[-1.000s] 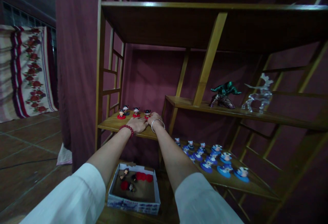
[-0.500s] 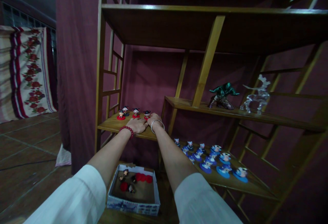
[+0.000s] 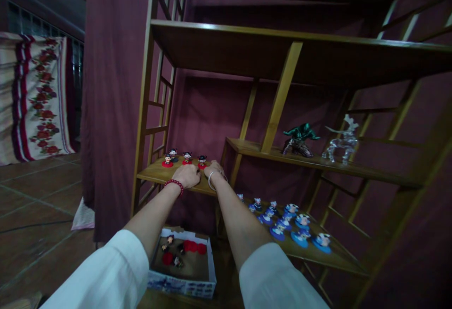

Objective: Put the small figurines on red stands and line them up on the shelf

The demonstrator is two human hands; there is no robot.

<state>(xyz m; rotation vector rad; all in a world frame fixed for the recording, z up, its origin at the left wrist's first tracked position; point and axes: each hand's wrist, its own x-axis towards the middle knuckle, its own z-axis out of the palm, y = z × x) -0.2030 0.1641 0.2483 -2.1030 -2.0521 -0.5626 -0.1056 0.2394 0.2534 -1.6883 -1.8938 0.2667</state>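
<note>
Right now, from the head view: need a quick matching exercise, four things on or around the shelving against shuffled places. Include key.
Things
1. Blue-and-white open cardboard box
2. Red beaded bracelet
3. Clear, glassy four-legged figurine
4. Rightmost small black-haired figurine on a red base

Places
A. Just beyond the gap between left hand and right hand
B. Below the hands, with red discs inside
C. Right of the green-and-brown crouching figurine
D. Around the left wrist

Pairs: 1-B, 2-D, 3-C, 4-A
</note>
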